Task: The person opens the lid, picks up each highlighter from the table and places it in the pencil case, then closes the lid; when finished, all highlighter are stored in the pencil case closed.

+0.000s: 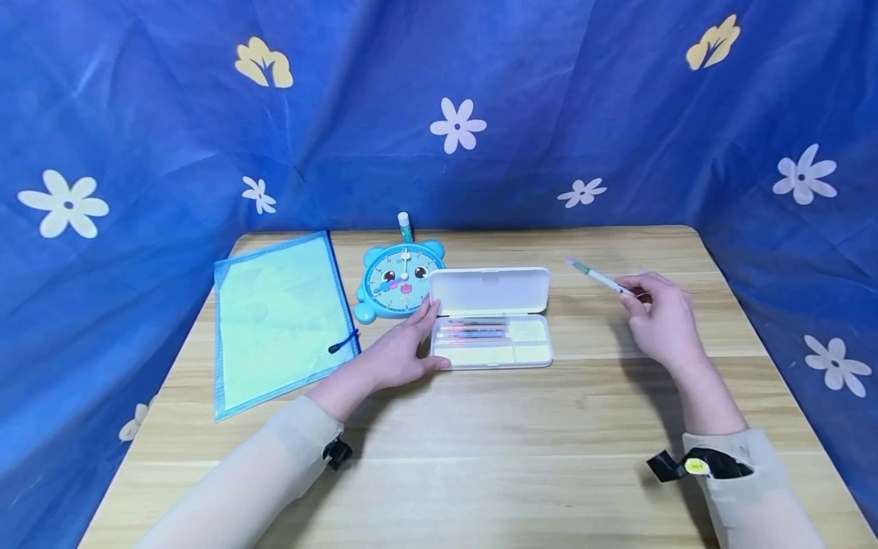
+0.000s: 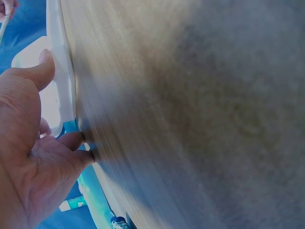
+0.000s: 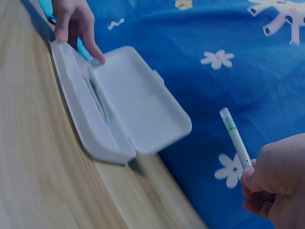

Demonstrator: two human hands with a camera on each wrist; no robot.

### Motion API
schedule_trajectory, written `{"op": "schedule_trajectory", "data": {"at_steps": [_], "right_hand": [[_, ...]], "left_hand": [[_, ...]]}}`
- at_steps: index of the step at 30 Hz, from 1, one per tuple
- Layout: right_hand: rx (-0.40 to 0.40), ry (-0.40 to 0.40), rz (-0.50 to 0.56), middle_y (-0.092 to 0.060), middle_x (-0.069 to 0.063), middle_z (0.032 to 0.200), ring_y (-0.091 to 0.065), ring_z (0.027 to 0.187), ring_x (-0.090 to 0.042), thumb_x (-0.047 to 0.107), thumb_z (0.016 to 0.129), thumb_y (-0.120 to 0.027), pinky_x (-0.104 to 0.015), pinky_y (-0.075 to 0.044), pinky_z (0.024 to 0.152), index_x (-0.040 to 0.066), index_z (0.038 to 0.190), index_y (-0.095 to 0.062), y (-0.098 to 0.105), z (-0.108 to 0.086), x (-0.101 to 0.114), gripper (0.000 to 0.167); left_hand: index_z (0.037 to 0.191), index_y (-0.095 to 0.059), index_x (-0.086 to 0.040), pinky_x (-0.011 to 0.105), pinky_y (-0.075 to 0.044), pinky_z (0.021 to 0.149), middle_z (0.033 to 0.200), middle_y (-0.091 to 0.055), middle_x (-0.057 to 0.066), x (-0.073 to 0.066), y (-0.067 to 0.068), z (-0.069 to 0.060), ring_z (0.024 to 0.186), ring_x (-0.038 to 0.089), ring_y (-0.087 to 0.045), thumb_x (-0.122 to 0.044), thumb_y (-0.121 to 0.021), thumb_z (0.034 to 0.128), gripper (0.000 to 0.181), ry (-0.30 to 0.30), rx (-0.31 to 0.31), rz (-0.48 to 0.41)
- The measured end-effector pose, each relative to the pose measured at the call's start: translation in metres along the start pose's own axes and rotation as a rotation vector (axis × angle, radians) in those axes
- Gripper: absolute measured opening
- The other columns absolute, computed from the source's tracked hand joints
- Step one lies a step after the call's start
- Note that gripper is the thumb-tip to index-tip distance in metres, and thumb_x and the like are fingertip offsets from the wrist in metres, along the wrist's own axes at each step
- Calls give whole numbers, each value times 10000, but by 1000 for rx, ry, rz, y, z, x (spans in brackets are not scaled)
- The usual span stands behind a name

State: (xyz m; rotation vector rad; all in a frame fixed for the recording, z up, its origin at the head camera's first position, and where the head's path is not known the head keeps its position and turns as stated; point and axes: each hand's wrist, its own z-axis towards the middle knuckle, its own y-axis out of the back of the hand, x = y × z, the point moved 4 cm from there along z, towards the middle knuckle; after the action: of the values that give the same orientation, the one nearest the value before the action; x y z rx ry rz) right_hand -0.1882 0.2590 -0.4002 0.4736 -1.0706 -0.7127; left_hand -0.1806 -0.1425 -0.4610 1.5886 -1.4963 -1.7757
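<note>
Right hand pinches pen | clock face: head view only

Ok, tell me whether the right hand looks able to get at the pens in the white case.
Probably yes: the lid is tipped back, leaving the pens uncovered, and the left hand is at one end of the case. But the right hand holds a marker.

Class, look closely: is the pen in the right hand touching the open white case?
Apart. The right wrist view shows blue cloth visible between the pen and the white case.
</note>
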Motion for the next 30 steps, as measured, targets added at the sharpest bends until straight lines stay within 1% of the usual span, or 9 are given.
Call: {"op": "schedule_trajectory", "data": {"at_steps": [7, 10, 12, 14, 18, 21, 25, 28, 30], "right_hand": [[40, 77, 67, -724, -143, 969, -614, 849, -227, -136, 934, -701, -232, -419, 710, -22, 1122, -780, -17, 0, 23, 234], [58, 126, 87, -736, -118, 976, -608, 837, -215, -147, 918, -710, -242, -406, 668, -17, 1112, -786, -27, -2, 36, 246], [83, 156, 101, -739, -99, 974, -605, 822, -205, -146, 914, -718, -245, -406, 642, -14, 1111, -786, -34, -3, 45, 246], [131, 184, 117, -741, -88, 1000, -617, 829, -202, -140, 917, -720, -255, -444, 639, -13, 1120, -783, -42, -5, 54, 248], [262, 224, 137, -743, -88, 1079, -665, 898, -220, -104, 938, -722, -360, -545, 757, -2, 1130, -775, -63, -13, 70, 223], [336, 254, 152, -741, -85, 1089, -680, 943, -225, -92, 946, -719, -426, -567, 819, 0, 1128, -771, -78, -20, 78, 211], [397, 298, 155, -741, -72, 1078, -695, 995, -243, -96, 939, -715, -470, -563, 882, 2, 1129, -773, -99, -27, 84, 221], [442, 315, 129, -739, -72, 1087, -690, 1054, -275, -83, 941, -716, -500, -543, 947, 7, 1134, -777, -113, -32, 86, 222], [468, 317, 103, -738, -73, 1082, -689, 1058, -275, -70, 948, -716, -492, -546, 960, 9, 1137, -778, -120, -35, 87, 214]], "left_hand": [[1705, -39, -142, 465, -233, 1261, 1754, 28, 100, 2, -1, 0, 1576, 364, -187, -535, -759, 954, 1112, 10, 2, 2], [1705, -40, -138, 463, -232, 1261, 1755, 30, 97, 1, 0, 0, 1575, 364, -188, -534, -760, 953, 1113, 9, -1, 3], [1704, -39, -137, 462, -232, 1261, 1755, 31, 98, 1, 0, 0, 1576, 364, -187, -531, -761, 954, 1113, 6, -3, 3], [1704, -37, -141, 460, -230, 1262, 1755, 30, 97, 2, 0, 0, 1576, 361, -185, -532, -760, 954, 1113, 7, -4, 3], [1704, -36, -144, 461, -230, 1262, 1755, 27, 97, 1, 0, 0, 1576, 361, -186, -536, -760, 953, 1114, 6, -3, -1], [1704, -37, -145, 464, -235, 1261, 1755, 27, 97, 1, 1, 0, 1575, 363, -188, -546, -761, 947, 1122, 5, -2, -1], [1705, -40, -145, 460, -234, 1262, 1756, 27, 98, 0, 0, 1, 1577, 359, -183, -542, -762, 947, 1119, 7, -1, 0], [1704, -42, -140, 453, -229, 1264, 1756, 22, 100, 0, 0, 1, 1578, 355, -185, -529, -764, 952, 1114, 8, 0, -2], [1704, -39, -137, 453, -228, 1264, 1756, 22, 101, 0, 0, 1, 1577, 355, -186, -523, -766, 953, 1115, 9, 1, -4]]}}
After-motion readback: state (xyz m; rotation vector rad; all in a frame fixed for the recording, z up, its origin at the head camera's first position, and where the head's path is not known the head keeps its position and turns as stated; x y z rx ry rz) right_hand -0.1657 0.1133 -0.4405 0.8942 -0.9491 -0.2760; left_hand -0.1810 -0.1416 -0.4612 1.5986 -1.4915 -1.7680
